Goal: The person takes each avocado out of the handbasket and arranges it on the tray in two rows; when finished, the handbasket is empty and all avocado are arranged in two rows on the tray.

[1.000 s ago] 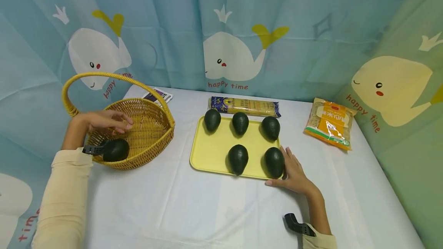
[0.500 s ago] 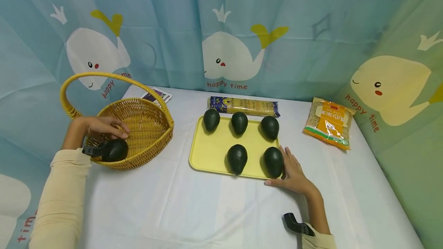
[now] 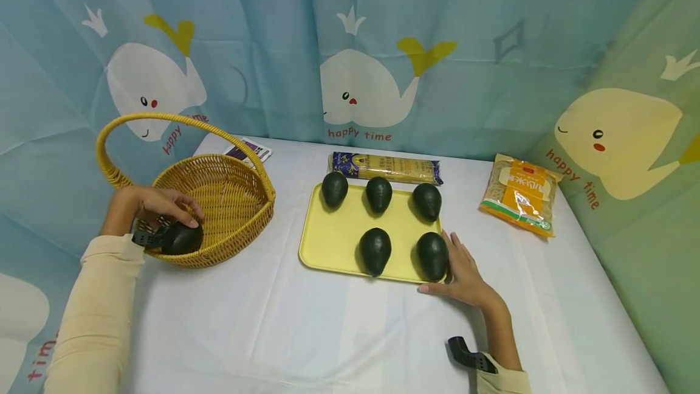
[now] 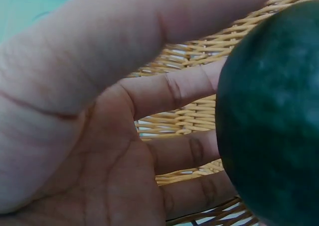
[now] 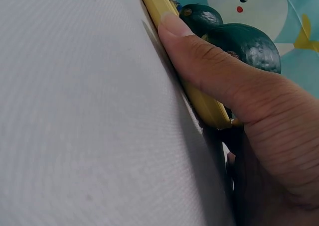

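Left hand (image 3: 155,205) on basket avocado (image 3: 183,239)

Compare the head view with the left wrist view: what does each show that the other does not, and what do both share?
Only the head view shows the flat yellow plastic tray with five dark green avocados, the right hand at its corner, and the two food packets. Only the left wrist view shows the left hand's palm and fingers reaching around the fruit. Both show the woven yellow wicker basket and the dark green avocado in it.
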`<action>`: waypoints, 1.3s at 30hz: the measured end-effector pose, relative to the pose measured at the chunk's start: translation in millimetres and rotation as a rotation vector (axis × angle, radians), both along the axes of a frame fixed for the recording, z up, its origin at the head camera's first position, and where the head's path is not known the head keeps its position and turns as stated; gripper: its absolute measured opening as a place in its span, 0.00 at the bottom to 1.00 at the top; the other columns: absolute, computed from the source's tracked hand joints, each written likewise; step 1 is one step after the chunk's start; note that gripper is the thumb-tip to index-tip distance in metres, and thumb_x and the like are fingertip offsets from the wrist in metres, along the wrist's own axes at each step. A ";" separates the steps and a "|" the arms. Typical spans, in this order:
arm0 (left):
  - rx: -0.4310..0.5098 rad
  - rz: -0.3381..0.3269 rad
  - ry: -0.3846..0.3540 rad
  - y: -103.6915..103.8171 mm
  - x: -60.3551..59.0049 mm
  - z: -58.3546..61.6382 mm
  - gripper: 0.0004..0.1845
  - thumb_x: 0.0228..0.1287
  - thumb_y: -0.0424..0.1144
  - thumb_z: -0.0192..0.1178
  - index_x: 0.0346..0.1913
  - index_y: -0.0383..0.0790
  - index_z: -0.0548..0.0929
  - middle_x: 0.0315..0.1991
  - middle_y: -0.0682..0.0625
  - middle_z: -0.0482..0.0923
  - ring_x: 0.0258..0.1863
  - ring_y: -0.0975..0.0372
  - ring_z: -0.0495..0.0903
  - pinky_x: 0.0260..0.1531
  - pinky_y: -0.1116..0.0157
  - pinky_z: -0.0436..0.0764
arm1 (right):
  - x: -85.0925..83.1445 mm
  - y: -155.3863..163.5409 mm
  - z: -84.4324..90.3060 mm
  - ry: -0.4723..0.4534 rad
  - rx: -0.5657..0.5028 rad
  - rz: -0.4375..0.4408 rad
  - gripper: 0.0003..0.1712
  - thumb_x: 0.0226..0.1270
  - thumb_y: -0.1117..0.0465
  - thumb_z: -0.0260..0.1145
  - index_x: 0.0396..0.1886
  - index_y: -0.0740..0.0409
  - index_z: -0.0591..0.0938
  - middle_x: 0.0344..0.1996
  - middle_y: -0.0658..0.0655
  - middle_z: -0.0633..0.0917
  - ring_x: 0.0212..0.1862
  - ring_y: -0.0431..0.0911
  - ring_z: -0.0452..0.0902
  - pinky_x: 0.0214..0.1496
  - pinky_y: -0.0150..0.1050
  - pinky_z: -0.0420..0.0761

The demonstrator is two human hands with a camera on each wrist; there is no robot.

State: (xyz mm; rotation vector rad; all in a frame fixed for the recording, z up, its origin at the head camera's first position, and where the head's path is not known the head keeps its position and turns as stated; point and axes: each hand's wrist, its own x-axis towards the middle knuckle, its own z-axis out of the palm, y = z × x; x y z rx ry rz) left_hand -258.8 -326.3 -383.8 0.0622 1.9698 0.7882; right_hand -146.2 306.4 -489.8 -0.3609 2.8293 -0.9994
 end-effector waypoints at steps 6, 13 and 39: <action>-0.004 -0.022 -0.017 0.5 0.9 -1.6 0.27 0.66 0.47 0.62 0.63 0.38 0.72 0.59 0.41 0.69 0.54 0.53 0.70 0.46 0.56 0.79 | -0.1 0.2 -0.3 0.007 -0.003 0.004 0.74 0.42 0.43 0.81 0.79 0.58 0.43 0.77 0.68 0.47 0.78 0.66 0.32 0.71 0.70 0.38; -0.063 -0.051 0.014 2.9 2.7 -3.3 0.29 0.63 0.50 0.65 0.62 0.40 0.73 0.61 0.38 0.66 0.55 0.51 0.70 0.44 0.56 0.78 | -0.5 0.8 -0.4 0.007 0.001 0.002 0.74 0.42 0.42 0.80 0.79 0.56 0.43 0.78 0.67 0.47 0.78 0.65 0.32 0.72 0.70 0.39; -0.071 -0.018 0.028 1.9 3.9 -1.6 0.38 0.63 0.53 0.64 0.70 0.38 0.64 0.60 0.37 0.66 0.48 0.54 0.71 0.34 0.62 0.76 | -0.6 1.7 -1.7 0.013 0.004 0.006 0.74 0.42 0.42 0.81 0.80 0.55 0.43 0.78 0.66 0.47 0.78 0.65 0.32 0.72 0.70 0.39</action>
